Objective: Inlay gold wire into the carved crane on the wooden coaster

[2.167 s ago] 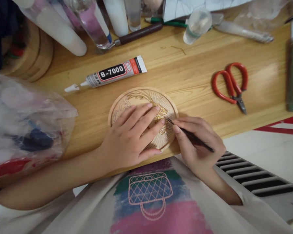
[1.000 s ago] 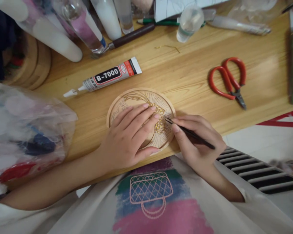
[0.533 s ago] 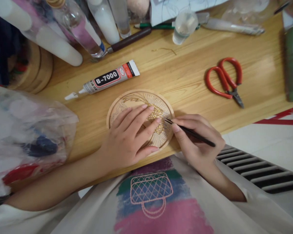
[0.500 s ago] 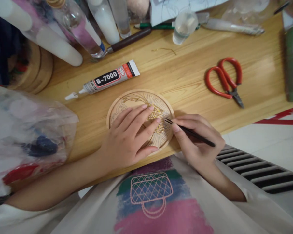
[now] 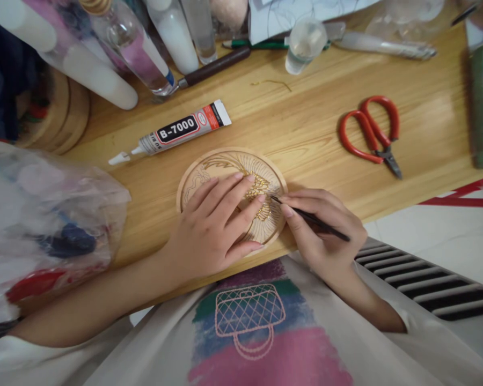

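A round wooden plaque (image 5: 193, 167) lies near the table's front edge, with a drawn pattern partly outlined in gold wire (image 5: 261, 185). Spread flat across its left and middle part, my left hand (image 5: 215, 228) covers much of the design. Its fingers are stretched out. My right hand (image 5: 326, 222) pinches a pair of dark, slim tweezers (image 5: 316, 220), their tips touching or just over the gold wire on the plaque's right side. Whether the tips grip a piece of wire is too small to tell.
A B-7000 glue tube (image 5: 181, 128) lies behind the plaque, its white cap (image 5: 119, 158) beside the nozzle. Red-handled cutters (image 5: 372, 131) rest at right. A short gold wire (image 5: 271, 82), a small clear cup (image 5: 305, 45) and several bottles (image 5: 140, 53) stand farther back. A plastic bag (image 5: 64, 214) is at left.
The tweezers and my right hand have shifted very slightly, with the handle end a little to the left. My left hand stays in place on the plaque.
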{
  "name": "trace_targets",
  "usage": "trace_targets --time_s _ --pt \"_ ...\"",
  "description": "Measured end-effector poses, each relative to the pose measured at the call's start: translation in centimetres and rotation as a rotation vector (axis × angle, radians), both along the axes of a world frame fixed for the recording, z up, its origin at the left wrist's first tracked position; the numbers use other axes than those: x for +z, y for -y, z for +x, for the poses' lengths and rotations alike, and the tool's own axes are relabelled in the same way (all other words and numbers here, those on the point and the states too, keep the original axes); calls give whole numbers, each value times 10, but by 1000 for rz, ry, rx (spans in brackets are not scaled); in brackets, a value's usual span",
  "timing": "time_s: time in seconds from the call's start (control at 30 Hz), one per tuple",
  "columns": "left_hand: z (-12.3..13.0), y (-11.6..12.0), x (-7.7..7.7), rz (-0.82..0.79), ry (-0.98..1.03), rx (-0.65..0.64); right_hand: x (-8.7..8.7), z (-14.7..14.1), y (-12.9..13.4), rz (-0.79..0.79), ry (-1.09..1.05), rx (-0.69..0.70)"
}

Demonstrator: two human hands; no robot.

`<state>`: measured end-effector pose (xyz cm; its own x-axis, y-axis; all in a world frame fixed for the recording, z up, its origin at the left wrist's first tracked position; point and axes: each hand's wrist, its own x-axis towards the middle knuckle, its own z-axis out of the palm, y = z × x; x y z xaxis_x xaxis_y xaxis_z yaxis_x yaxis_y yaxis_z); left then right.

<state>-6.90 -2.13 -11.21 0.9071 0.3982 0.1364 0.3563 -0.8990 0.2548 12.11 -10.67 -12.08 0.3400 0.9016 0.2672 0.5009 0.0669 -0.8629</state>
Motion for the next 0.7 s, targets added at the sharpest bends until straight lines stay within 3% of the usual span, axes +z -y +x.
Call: trace_targets --time_s 0.7 --pt "0 1 1 -20 3 -5 -1 0 0 7 -12 -6"
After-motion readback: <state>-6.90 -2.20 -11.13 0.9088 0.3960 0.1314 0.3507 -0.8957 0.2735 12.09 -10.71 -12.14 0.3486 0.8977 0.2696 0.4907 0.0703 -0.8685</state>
